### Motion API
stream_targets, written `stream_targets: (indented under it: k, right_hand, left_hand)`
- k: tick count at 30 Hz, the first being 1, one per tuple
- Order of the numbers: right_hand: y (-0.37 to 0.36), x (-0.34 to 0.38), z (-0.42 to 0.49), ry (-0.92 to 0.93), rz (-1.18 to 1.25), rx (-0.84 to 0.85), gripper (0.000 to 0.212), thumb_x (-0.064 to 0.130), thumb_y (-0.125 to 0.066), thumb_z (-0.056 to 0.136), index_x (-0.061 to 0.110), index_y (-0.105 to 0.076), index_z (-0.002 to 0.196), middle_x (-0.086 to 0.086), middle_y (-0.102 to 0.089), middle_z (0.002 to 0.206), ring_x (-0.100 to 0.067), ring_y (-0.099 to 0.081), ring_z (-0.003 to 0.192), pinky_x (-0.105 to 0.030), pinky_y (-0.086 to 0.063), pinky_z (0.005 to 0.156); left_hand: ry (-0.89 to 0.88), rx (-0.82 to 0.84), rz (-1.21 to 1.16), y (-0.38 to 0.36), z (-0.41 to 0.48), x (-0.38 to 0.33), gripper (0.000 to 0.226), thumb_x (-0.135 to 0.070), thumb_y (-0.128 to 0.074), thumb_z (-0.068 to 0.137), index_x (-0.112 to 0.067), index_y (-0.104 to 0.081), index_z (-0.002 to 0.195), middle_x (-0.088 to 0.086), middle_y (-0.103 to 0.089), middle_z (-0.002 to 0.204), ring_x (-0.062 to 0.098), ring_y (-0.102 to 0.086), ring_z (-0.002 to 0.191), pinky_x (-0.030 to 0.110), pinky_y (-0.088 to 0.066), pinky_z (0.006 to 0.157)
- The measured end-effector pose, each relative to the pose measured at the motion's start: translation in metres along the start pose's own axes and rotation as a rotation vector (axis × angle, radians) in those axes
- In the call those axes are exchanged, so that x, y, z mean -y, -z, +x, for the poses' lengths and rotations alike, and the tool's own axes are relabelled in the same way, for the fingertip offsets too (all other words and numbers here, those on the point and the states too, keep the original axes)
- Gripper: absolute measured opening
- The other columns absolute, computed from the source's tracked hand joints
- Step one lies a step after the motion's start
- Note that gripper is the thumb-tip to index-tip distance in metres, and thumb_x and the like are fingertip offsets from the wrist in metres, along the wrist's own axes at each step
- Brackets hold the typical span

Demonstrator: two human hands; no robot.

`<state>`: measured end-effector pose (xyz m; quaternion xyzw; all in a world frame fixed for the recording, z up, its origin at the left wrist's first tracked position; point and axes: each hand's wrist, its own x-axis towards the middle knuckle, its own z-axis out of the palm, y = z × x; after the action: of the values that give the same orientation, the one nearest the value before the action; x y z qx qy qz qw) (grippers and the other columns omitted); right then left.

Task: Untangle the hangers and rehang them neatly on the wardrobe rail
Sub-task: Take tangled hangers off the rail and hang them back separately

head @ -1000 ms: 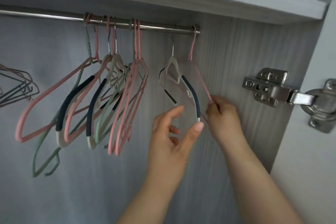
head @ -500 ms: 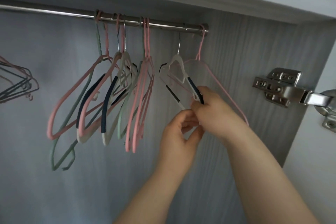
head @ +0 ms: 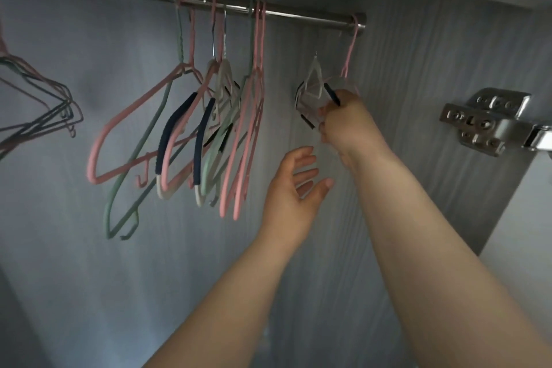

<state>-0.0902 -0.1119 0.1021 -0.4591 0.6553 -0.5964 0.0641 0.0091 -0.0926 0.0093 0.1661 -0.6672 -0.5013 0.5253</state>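
Observation:
A metal wardrobe rail (head: 298, 15) runs under the shelf. A tangled bunch of pink, green and white hangers (head: 209, 128) with navy grips hangs from its middle. At the rail's right end hang a thin pink hanger (head: 351, 51) and a white hanger with navy pads (head: 313, 78), blurred by motion. My right hand (head: 343, 122) grips the lower part of the white hanger, its fingers curled round it. My left hand (head: 294, 185) hovers just below and to the left, fingers spread, holding nothing.
Wire hangers (head: 38, 116) show at the far left edge. A metal door hinge (head: 484, 122) is fixed to the right side panel, close to my right arm. The grey back panel (head: 89, 278) lies behind everything, and the shelf caps the space above the rail.
My left hand has let go of the white hanger and dropped away, opening. My right hand has moved from the pink hanger to the white one and raised it. The view shifted left.

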Motion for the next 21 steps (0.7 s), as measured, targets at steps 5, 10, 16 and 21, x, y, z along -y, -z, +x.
stream_targets:
  k: [5,10,16,21]
  right_hand:
    - [-0.014,-0.039,-0.023,-0.062,-0.039,0.072,0.034,0.002,-0.031,0.090,0.005,-0.051,0.118,-0.001,-0.053,0.090,-0.017,-0.049,0.079,-0.025,-0.039,0.065]
    - [-0.010,-0.084,-0.072,-0.016,-0.034,0.074,0.031,0.005,-0.037,0.095,0.007,-0.054,0.121,-0.004,-0.054,0.094,-0.013,-0.049,0.077,-0.001,-0.035,0.055]
    - [0.018,-0.134,-0.125,-0.097,0.006,0.030,0.017,0.013,-0.052,0.091,0.007,-0.067,0.086,0.003,-0.059,0.056,0.007,-0.049,0.046,-0.003,-0.036,0.050]
    - [0.027,-0.159,-0.152,-0.318,0.107,0.116,0.021,0.011,-0.054,0.090,0.005,-0.068,0.075,0.010,-0.062,0.038,0.005,-0.045,0.030,-0.001,-0.033,0.038]
  left_hand:
    - [0.138,0.023,0.019,0.014,-0.016,0.027,0.046,-0.006,-0.063,0.081,-0.028,-0.040,0.115,-0.006,-0.052,0.108,0.003,-0.055,0.095,0.008,-0.046,0.080]
    - [0.280,-0.041,0.093,0.046,-0.032,0.053,0.050,-0.007,-0.063,0.080,-0.018,-0.041,0.124,0.002,-0.051,0.114,0.015,-0.054,0.100,0.000,-0.045,0.069]
    - [0.330,-0.107,0.346,0.102,-0.032,0.068,0.057,-0.017,-0.059,0.085,-0.019,-0.032,0.136,0.003,-0.041,0.136,0.017,-0.039,0.123,0.023,-0.032,0.094]
    - [0.508,-0.067,0.710,0.166,-0.043,0.086,0.064,-0.033,-0.046,0.091,-0.028,-0.010,0.142,0.010,-0.013,0.152,0.028,-0.019,0.138,0.041,-0.018,0.114]
